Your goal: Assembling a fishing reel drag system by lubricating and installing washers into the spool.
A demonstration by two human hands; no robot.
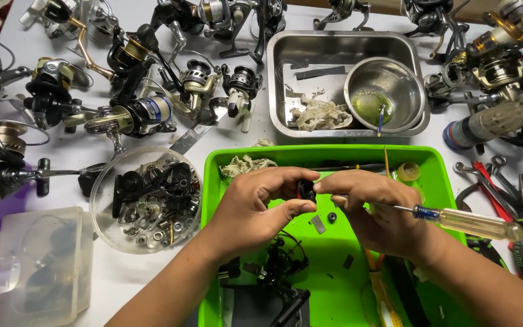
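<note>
Over the green tray (pixel 213 181), the left hand (pixel 255 209) pinches a small black reel part (pixel 307 191) between thumb and fingertips, just above the tray's middle. The right hand (pixel 373 206) meets it, fingers curled and pressed around a screwdriver (pixel 455 219) whose clear yellow handle sticks out past the tray's right rim.

A slip looks like the main risk: the part is tiny and held only at the fingertips, so a sideways push from the tool could flick it down among the loose bits on the tray floor (a small black ring (pixel 332 217) already lies there).

Room is tight. Left of the tray, a clear bowl of reel parts (pixel 146 200) stands just beside the rim; right of it lie pliers and wrenches (pixel 503 181), near the handle's swing. Behind the tray sits a steel pan (pixel 279 79).
</note>
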